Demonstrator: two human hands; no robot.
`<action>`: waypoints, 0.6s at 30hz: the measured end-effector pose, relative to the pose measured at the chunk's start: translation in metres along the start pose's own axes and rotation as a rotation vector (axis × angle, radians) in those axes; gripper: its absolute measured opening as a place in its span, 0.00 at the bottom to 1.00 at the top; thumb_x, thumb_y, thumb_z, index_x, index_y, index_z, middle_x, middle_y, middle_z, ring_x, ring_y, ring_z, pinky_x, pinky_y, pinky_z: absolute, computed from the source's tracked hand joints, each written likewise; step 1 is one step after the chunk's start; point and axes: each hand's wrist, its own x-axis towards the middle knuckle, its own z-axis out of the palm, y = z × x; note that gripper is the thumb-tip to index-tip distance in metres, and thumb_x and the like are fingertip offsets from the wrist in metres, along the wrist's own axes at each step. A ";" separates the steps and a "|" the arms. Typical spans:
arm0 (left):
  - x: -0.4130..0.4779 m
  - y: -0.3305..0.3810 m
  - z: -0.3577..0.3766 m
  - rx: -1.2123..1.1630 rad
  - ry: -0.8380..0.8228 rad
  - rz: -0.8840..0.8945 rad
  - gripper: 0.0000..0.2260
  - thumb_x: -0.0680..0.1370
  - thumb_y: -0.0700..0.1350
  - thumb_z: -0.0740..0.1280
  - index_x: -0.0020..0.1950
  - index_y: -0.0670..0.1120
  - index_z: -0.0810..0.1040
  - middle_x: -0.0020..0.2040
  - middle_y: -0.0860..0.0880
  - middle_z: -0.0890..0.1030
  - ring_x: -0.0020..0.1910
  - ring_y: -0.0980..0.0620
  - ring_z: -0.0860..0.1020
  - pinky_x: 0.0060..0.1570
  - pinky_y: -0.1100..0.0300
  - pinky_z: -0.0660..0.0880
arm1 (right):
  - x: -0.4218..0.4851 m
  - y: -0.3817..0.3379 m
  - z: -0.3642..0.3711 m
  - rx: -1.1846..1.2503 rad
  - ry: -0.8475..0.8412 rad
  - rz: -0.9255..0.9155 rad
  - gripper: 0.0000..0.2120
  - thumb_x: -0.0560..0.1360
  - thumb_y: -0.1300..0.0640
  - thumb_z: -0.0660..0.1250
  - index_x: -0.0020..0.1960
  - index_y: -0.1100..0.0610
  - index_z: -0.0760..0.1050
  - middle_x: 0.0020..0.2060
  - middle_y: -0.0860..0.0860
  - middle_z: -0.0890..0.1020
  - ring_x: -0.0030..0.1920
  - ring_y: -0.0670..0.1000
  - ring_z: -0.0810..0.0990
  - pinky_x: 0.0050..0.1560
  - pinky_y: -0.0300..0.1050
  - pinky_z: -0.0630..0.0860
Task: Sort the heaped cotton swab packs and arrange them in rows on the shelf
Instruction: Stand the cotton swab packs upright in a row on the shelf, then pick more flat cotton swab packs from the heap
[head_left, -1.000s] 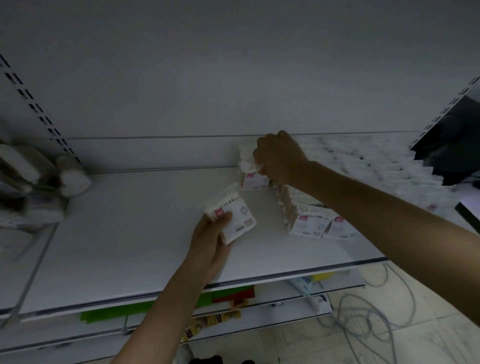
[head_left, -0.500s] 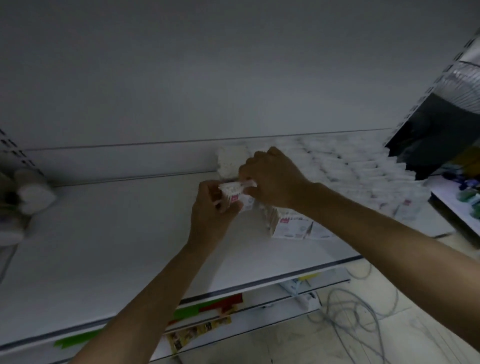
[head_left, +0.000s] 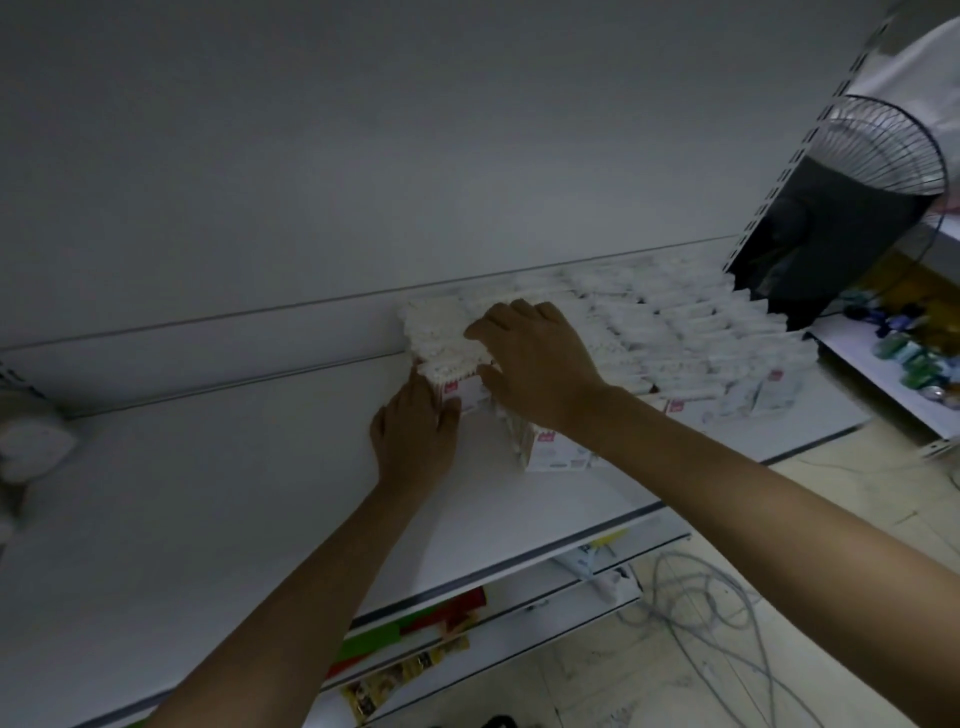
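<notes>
- Both hands are on one cotton swab pack. The left hand grips its left side with the thumb across the front, and the right hand arches over it, fingers curled on the swab tops and thumb at its right edge.
- That pack stands upright on the shelf, at the left end of the arranged rows and touching the packs behind it near the back wall.
- From where I stand, the step looks like seating this pack into a new left-hand row.
- Next it likely wants squaring against its neighbours, then both hands letting go gently so the upright packs don't tip.
- On the shelf, the right part is filled with packs in tight lines, white tips up and red labels forward. The left stretch is bare but for some blurred pale objects at the edge, and I can't tell what they are.
- Below, a lower shelf holds coloured packets.
</notes>
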 end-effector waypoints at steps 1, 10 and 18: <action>0.000 0.000 0.000 -0.017 0.002 -0.002 0.15 0.79 0.48 0.65 0.63 0.42 0.74 0.54 0.42 0.81 0.58 0.42 0.77 0.61 0.47 0.69 | -0.006 0.003 0.000 0.044 0.019 0.020 0.18 0.72 0.57 0.68 0.61 0.60 0.76 0.54 0.57 0.79 0.54 0.59 0.76 0.54 0.51 0.67; -0.025 0.018 -0.030 -0.111 -0.052 -0.029 0.38 0.79 0.46 0.67 0.79 0.40 0.45 0.79 0.43 0.53 0.77 0.45 0.54 0.75 0.54 0.53 | -0.035 0.007 -0.014 0.230 -0.046 0.069 0.37 0.76 0.48 0.64 0.78 0.51 0.49 0.77 0.54 0.50 0.77 0.53 0.49 0.74 0.47 0.46; -0.115 0.033 -0.110 0.298 0.207 0.164 0.39 0.77 0.49 0.69 0.78 0.40 0.47 0.78 0.45 0.50 0.77 0.46 0.51 0.74 0.55 0.49 | -0.062 -0.047 -0.025 0.450 -0.065 -0.121 0.38 0.77 0.44 0.62 0.78 0.52 0.44 0.78 0.52 0.48 0.77 0.52 0.46 0.75 0.48 0.43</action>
